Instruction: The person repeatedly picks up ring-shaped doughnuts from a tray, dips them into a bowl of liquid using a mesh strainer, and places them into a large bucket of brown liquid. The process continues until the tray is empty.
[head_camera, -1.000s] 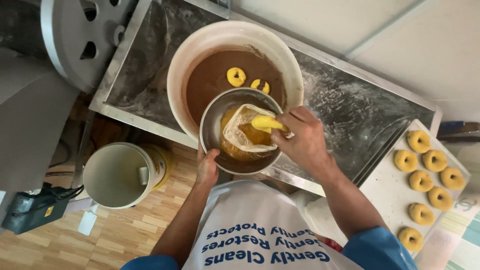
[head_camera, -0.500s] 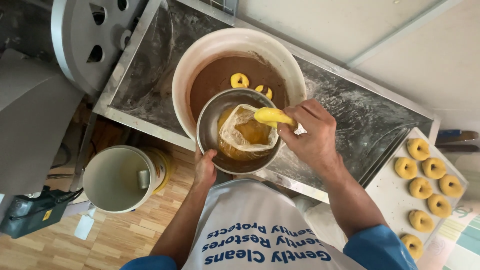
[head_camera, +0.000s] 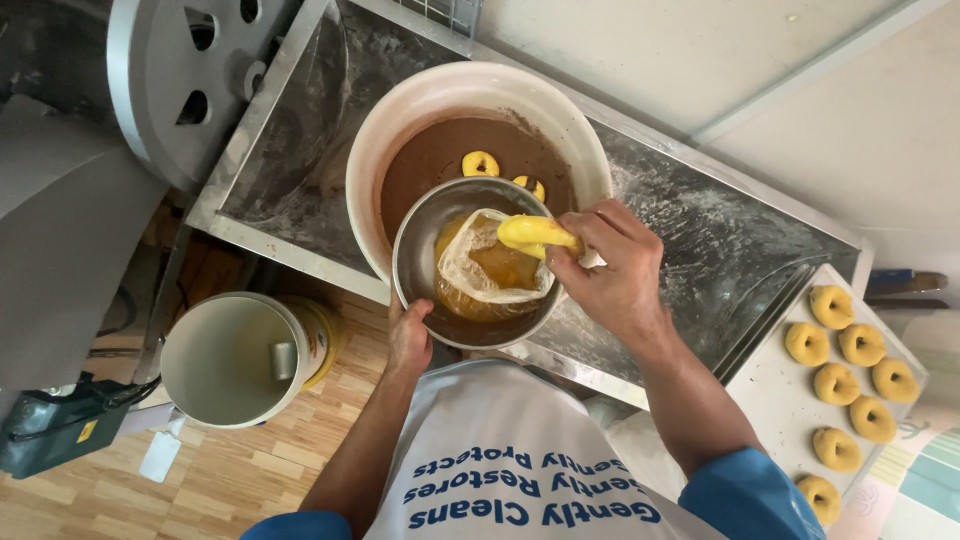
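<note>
Holding the metal bowl (head_camera: 480, 262) steady matters most right now, so keep your left hand (head_camera: 408, 340) snug under its near rim, with the fingers curled up around the edge; your thumb is hidden below the bowl. Your right hand (head_camera: 612, 268) is closed around a soft yellow piece of dough (head_camera: 536, 233), pinched between the thumb and the first fingers, and the dough sticks out past your fingertips toward the left. Squeeze it gently, I think, so it keeps its shape and does not tear. Just under your fingertips sits the clear bag of yellow batter (head_camera: 490, 270) inside the metal bowl, so the dough hangs right over it. Beyond your fingers, on the far side of the bowl, is the big white tub (head_camera: 400, 130) full of brown oil, with two yellow dough rings (head_camera: 481, 163) floating in it. Keep your knuckles up and away from that oil, since a drop from high up could splash. Off to the outer side of your right hand, well apart, a white tray (head_camera: 770, 400) holds more shaped rings. Far out past your left hand, down on the wooden floor, stands an open white bucket (head_camera: 225, 360).
</note>
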